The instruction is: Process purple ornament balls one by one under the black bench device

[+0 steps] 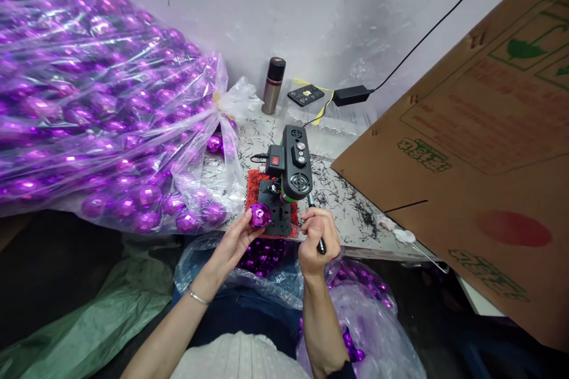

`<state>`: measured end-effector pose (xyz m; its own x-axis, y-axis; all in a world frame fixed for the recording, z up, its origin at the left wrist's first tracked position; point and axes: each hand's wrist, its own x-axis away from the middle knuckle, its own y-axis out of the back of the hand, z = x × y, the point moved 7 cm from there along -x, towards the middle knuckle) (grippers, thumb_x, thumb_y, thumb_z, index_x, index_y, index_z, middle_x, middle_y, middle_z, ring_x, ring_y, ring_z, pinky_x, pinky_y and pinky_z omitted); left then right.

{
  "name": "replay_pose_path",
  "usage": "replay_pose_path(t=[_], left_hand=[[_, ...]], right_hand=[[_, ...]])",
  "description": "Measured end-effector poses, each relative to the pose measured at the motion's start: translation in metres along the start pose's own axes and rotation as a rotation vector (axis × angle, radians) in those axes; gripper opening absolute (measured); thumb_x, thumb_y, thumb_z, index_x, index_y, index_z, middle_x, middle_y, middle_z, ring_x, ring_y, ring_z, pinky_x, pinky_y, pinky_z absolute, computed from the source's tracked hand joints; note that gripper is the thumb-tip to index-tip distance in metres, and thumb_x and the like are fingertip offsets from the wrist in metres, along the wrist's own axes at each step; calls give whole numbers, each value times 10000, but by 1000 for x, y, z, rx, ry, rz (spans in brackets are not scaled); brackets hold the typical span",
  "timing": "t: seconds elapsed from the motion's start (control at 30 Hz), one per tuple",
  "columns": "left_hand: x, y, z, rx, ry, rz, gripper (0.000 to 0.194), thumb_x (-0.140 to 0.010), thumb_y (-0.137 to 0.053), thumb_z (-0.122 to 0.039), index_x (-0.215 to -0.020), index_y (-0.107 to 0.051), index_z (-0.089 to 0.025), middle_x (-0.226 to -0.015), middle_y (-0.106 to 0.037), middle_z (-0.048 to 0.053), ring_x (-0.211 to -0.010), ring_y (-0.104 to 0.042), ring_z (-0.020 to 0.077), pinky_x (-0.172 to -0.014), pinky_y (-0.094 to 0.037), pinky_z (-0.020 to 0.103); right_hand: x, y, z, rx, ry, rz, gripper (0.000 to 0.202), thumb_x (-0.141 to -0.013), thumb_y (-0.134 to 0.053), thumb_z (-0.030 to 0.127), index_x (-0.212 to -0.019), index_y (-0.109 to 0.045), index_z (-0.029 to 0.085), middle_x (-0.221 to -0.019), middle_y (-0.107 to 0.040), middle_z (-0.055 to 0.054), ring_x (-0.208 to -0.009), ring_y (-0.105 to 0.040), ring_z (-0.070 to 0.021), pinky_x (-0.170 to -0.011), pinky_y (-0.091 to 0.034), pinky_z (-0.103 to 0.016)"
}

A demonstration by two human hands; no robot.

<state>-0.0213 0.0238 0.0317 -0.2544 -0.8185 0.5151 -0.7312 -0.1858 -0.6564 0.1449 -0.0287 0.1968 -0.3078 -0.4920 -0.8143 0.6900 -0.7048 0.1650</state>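
My left hand pinches a shiny purple faceted ball ornament at the left front of a small black bench device. My right hand is wrapped round the black grip of a lever handle on the device's right side. The device has round vents, buttons and a red switch, with a black base plate on a red mat. Part of a green and purple piece shows under its head; the rest is hidden.
A large tied clear bag of purple balls fills the left. Behind the device are a thermos, a dark keypad-like object and a power adapter. A cardboard box stands right. Black bits litter the table. Bags of purple balls hang below the edge.
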Motion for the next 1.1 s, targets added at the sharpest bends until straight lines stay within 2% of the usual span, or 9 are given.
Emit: replay_pose_path(t=[0.27, 0.57, 0.7, 0.87, 0.97, 1.1], left_hand=[[13, 1, 1, -19, 3, 57, 356, -784, -977, -287, -1068, -791, -180, -1052, -847, 45, -885, -805, 166, -804, -693, 265], [18, 9, 14, -64, 19, 42, 458, -776, -973, -249, -1174, -755, -190, -1152, -826, 59, -989, -799, 187, -957, -673, 313], [19, 8, 15, -88, -16, 18, 516, -752, -972, -243, -1217, -750, -215, -1171, -808, 45, -986, -791, 186, -947, -672, 324], [19, 6, 12, -83, -32, 23, 496, -816, -919, -326, -1271, -752, -220, -1201, -811, 65, -994, -786, 204, -885, -687, 333], [12, 9, 2, -137, -119, -39, 491, -821, -927, -355, -1261, -754, -222, -1204, -816, 65, -1008, -786, 200, -902, -668, 310], [-8, 3, -19, -365, -338, -117, 561, -791, -955, -336, -1302, -746, -238, -1284, -801, 70, -1240, -745, 245, -1148, -557, 356]], right_hand=[[1, 0, 0, 5, 2, 5, 341, -1080, -492, 177, -756, -582, 237, -692, -612, 21, -738, -693, -158, -664, -500, -303], [5, 1, -3, 39, -26, -10, 371, -1085, -492, 217, -730, -598, 239, -671, -589, 17, -745, -696, -173, -677, -523, -320], [6, 0, -3, 50, -10, -7, 362, -1081, -487, 202, -735, -583, 242, -675, -598, 19, -741, -694, -170, -684, -522, -326], [7, 0, -2, 29, 6, 11, 327, -1067, -489, 154, -765, -581, 239, -710, -635, 20, -742, -695, -156, -671, -513, -311], [9, 0, -3, 28, 3, 22, 311, -1060, -491, 137, -783, -587, 239, -729, -645, 18, -740, -688, -154, -671, -512, -312], [11, 1, -5, 46, -16, 29, 298, -1055, -496, 137, -793, -593, 238, -753, -652, 11, -745, -680, -158, -684, -514, -322]])
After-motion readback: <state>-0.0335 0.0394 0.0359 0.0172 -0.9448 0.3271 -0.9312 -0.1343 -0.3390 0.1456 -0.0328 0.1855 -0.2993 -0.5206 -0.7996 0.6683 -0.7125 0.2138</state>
